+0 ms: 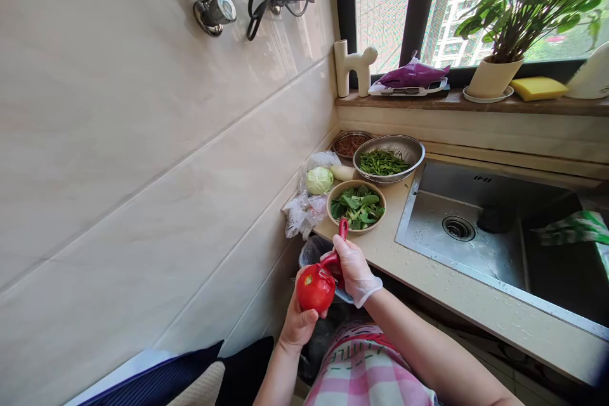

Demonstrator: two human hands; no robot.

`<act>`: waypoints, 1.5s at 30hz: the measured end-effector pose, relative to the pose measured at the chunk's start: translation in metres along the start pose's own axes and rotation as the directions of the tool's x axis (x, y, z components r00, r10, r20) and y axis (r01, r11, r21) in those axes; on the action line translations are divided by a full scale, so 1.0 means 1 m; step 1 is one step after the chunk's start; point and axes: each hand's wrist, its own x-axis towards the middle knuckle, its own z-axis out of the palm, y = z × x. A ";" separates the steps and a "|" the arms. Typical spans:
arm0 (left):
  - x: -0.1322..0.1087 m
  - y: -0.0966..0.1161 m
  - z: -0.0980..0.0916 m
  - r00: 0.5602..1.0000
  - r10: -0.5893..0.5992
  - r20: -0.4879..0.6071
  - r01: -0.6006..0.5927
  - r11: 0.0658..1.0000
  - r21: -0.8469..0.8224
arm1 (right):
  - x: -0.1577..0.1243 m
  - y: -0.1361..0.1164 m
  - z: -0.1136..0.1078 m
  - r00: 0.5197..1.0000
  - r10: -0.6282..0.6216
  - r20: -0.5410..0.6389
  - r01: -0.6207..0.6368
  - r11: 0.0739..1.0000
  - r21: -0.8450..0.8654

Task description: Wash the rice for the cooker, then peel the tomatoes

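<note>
My left hand (299, 322) is bare and cups a red tomato (314, 292) from below and the left. A red-handled peeler (342, 228) is in my right hand (351, 266), which wears a clear plastic glove. The peeler's head touches the upper right side of the tomato, near the stem spot. Both hands are held over a bin (314, 251) with a clear liner, below the counter's edge. A basket (383, 216) of green leaves stands on the counter just beyond my right hand.
On the counter (428, 273) are a metal colander (415, 162) of green beans or stems, a bowl (351, 144) with brown contents, a cabbage (319, 180) and plastic bags (304, 214). A steel sink (438, 203) lies to the right. A potted plant (495, 79) stands on the sill.
</note>
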 end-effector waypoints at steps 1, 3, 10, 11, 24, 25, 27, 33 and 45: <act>0.000 0.000 0.000 1.000 -0.006 0.007 0.006 1.000 -0.012 | 0.001 -0.001 0.000 1.000 0.021 -0.010 -0.021 1.000 0.003; -0.001 0.000 -0.002 0.999 -0.019 0.027 0.020 0.999 -0.037 | 0.001 -0.002 0.001 0.998 0.048 -0.036 -0.048 0.999 0.008; 0.000 0.003 -0.010 0.985 -0.059 0.162 0.071 0.995 -0.069 | 0.001 -0.003 0.004 0.995 0.100 -0.024 -0.100 0.995 -0.004; 0.001 0.004 -0.011 0.982 -0.066 0.179 0.080 0.994 -0.076 | 0.001 -0.003 0.003 0.994 0.104 -0.015 -0.104 0.995 -0.007; 0.004 0.011 0.012 1.000 0.012 0.022 -0.012 1.000 0.019 | -0.012 -0.010 0.001 0.997 -0.068 0.037 0.070 0.996 -0.061; 0.005 0.013 0.013 0.999 0.018 0.037 -0.019 0.999 0.032 | -0.012 -0.010 0.001 0.997 -0.069 0.045 0.072 0.994 -0.076; 0.009 0.017 0.011 0.996 0.006 0.085 -0.009 0.999 0.041 | -0.012 -0.011 0.000 0.996 -0.058 0.066 0.065 0.992 -0.105; 0.013 0.022 0.001 0.977 -0.052 0.208 0.050 0.999 0.017 | -0.005 -0.012 -0.002 0.996 0.015 0.090 -0.002 0.990 -0.142; 0.017 0.024 -0.003 0.972 -0.099 0.212 0.118 0.990 -0.083 | -0.006 -0.017 0.000 0.999 0.042 -0.023 -0.043 0.998 -0.056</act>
